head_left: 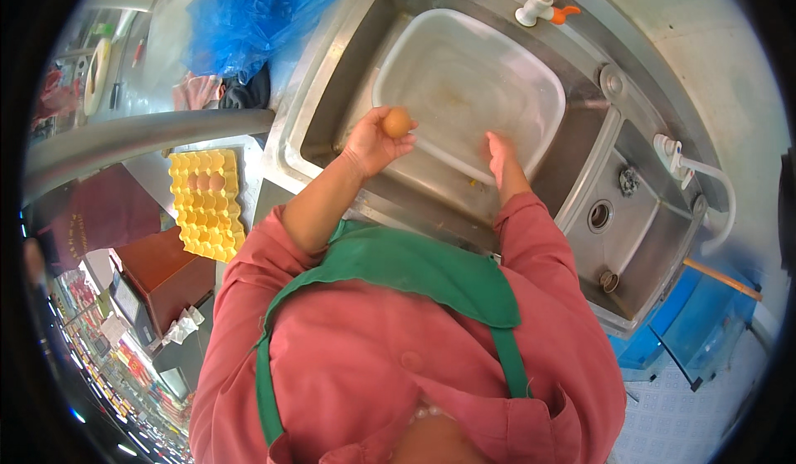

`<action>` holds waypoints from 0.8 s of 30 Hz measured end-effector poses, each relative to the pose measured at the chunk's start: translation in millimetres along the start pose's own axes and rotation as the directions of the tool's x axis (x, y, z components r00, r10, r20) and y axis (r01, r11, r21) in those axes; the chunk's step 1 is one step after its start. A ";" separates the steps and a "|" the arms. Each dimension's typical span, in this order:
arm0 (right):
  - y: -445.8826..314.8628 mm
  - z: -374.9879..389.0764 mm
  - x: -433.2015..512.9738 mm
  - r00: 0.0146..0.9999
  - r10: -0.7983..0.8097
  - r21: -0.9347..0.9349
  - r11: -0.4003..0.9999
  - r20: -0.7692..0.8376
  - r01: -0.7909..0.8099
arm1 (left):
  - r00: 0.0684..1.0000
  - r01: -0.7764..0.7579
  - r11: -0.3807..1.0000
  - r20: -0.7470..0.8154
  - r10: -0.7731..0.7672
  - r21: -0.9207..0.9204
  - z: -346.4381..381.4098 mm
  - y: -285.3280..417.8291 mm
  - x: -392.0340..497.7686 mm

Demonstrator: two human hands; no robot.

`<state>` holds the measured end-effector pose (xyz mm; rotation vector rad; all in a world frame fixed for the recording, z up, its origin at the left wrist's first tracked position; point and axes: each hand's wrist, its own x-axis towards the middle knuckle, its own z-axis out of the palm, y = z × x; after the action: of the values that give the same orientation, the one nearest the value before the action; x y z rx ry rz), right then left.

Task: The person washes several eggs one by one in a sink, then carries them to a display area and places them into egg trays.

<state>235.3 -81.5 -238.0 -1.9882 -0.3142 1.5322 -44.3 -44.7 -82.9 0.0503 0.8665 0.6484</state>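
Observation:
A brown egg (396,122) rests in my left hand (377,146), held at the fingers beside the rim of a white plastic basin (384,69). The basin stands in the large compartment of a stainless steel sink (329,125) and holds slightly cloudy water (460,91). My right hand (500,155) is at the basin's near right rim, its fingers extended, blurred and without anything visible in them. To the left lies a yellow egg tray (211,221), with a short row of brown eggs (207,181) in its cups.
A white tap with an orange lever (563,14) stands behind the basin. The smaller sink compartment (634,215) holds a steel scourer (628,181) and a metal drain strainer (609,281). Blue plastic bags (249,22) lie at the upper left, above a metal rail (149,137).

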 end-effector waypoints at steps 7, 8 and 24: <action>-82.8 41.1 -128.1 0.656 -0.275 0.373 0.928 0.703 -0.011 | 0.992 -0.010 0.999 -0.127 0.016 0.042 15.1 -4.6 9.6; -91.9 42.2 -137.9 0.629 -0.371 0.384 0.915 0.683 0.123 | 0.998 0.010 0.998 -0.058 -0.006 0.058 17.2 -2.9 8.4; -73.6 62.8 -154.4 0.471 -0.781 -0.051 0.496 0.410 0.867 | 0.998 -0.033 0.984 0.061 0.023 0.173 58.2 -17.2 -23.0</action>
<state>142.0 -84.6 -81.6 -1.2991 -1.4750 1.1407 -4.4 -58.8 -33.6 0.2377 0.8654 0.5934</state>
